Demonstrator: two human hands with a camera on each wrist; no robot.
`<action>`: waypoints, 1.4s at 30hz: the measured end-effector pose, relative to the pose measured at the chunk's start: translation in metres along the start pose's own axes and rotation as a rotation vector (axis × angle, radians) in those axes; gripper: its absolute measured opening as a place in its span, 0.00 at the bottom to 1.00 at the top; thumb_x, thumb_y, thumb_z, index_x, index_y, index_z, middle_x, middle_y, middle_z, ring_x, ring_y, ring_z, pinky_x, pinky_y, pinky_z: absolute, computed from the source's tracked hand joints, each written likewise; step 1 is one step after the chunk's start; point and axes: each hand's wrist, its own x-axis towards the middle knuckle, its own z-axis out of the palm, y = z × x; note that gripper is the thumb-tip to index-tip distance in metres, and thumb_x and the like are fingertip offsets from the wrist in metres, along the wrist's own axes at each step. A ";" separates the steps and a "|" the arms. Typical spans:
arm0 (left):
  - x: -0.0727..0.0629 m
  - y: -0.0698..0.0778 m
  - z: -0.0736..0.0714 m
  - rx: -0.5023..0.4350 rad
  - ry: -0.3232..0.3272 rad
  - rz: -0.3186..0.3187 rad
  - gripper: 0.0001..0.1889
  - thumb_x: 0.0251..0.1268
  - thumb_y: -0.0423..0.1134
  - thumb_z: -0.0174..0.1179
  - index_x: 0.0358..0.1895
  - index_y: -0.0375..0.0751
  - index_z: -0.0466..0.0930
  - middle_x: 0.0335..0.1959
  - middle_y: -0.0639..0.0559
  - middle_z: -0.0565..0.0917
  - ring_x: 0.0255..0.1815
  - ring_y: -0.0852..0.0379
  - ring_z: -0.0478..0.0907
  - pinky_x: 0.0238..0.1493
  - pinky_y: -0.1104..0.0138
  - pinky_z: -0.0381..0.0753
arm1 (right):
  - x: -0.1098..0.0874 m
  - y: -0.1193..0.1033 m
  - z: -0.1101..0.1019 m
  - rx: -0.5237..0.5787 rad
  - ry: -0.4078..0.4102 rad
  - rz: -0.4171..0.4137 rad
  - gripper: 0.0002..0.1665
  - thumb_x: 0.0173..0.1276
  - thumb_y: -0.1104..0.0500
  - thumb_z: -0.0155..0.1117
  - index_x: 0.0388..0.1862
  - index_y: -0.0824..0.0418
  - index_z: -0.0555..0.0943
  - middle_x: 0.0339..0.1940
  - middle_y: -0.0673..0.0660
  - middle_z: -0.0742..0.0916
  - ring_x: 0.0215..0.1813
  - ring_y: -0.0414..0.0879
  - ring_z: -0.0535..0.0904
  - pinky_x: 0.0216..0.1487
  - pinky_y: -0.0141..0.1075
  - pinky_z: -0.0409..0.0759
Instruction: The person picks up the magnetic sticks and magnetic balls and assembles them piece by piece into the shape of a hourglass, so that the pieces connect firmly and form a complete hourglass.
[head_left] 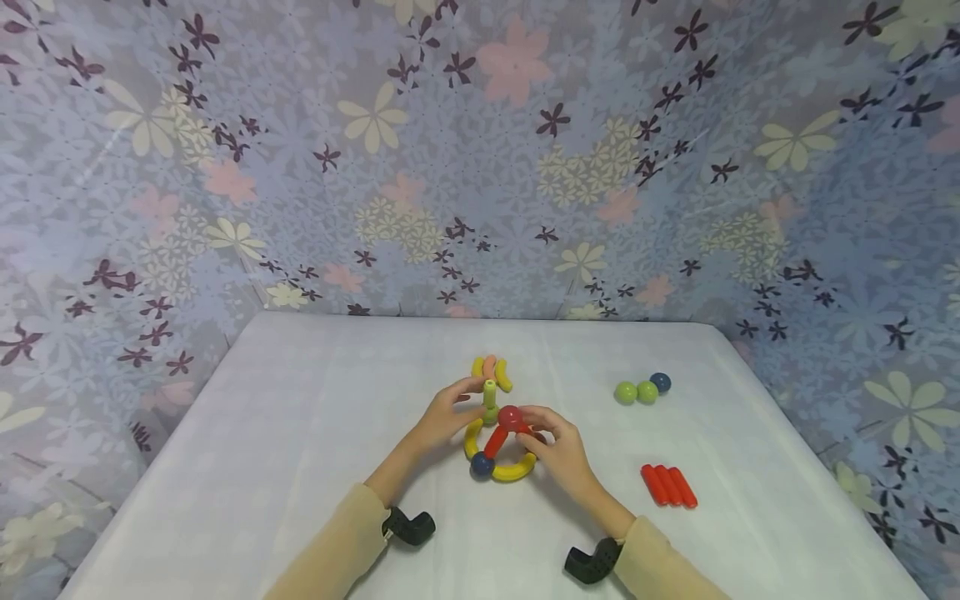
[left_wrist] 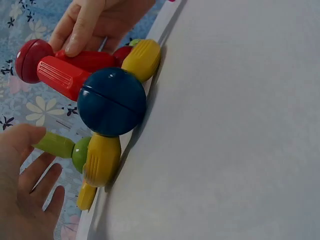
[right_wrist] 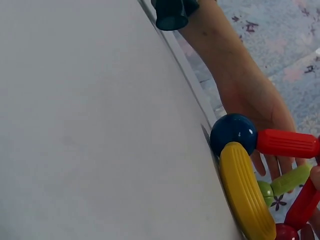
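Observation:
Yellow curved rods [head_left: 513,472], a blue ball [left_wrist: 111,101], a green ball [head_left: 490,415] and a partly hidden red ball [right_wrist: 286,232] form a ring on the table. Two straight red rods [left_wrist: 60,76] rise from it to a raised red ball [head_left: 510,418]. My right hand [head_left: 558,450] pinches one of these red rods between thumb and fingers. Beside the upright green rod [left_wrist: 56,145] on the green ball, my left hand [head_left: 444,414] has its fingers spread and relaxed, the thumb against the rod's end in the left wrist view.
Behind the ring lie two yellow curved rods [head_left: 504,377] with an orange one [head_left: 489,367] between them. Two green balls [head_left: 626,392] and a blue ball [head_left: 661,382] sit at the back right. Three red rods [head_left: 668,486] lie in a row at the right.

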 end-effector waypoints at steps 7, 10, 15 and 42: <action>0.004 -0.016 0.002 0.029 0.063 -0.010 0.23 0.64 0.38 0.61 0.62 0.39 0.72 0.54 0.48 0.82 0.58 0.51 0.76 0.64 0.52 0.71 | 0.009 0.040 0.002 0.104 -0.010 0.001 0.22 0.60 0.61 0.69 0.54 0.62 0.78 0.46 0.58 0.87 0.49 0.31 0.79 0.55 0.31 0.76; 0.003 -0.018 0.002 0.051 0.093 -0.006 0.20 0.62 0.39 0.62 0.58 0.41 0.77 0.51 0.50 0.83 0.55 0.53 0.77 0.62 0.53 0.72 | 0.013 0.045 0.002 0.144 -0.014 0.022 0.23 0.60 0.61 0.69 0.54 0.63 0.78 0.46 0.55 0.87 0.50 0.31 0.80 0.56 0.30 0.75; -0.003 -0.017 0.003 0.072 0.117 0.022 0.16 0.61 0.39 0.63 0.53 0.43 0.81 0.48 0.51 0.85 0.54 0.53 0.78 0.60 0.53 0.73 | 0.020 0.049 0.001 0.157 -0.016 0.061 0.21 0.59 0.62 0.69 0.53 0.63 0.79 0.46 0.50 0.88 0.49 0.31 0.80 0.55 0.31 0.73; -0.021 -0.004 0.014 0.184 0.175 0.070 0.13 0.58 0.37 0.66 0.47 0.44 0.85 0.40 0.53 0.84 0.42 0.58 0.79 0.48 0.64 0.80 | 0.031 0.050 0.004 0.251 -0.149 0.116 0.23 0.63 0.58 0.66 0.56 0.64 0.77 0.47 0.44 0.88 0.52 0.35 0.78 0.58 0.30 0.71</action>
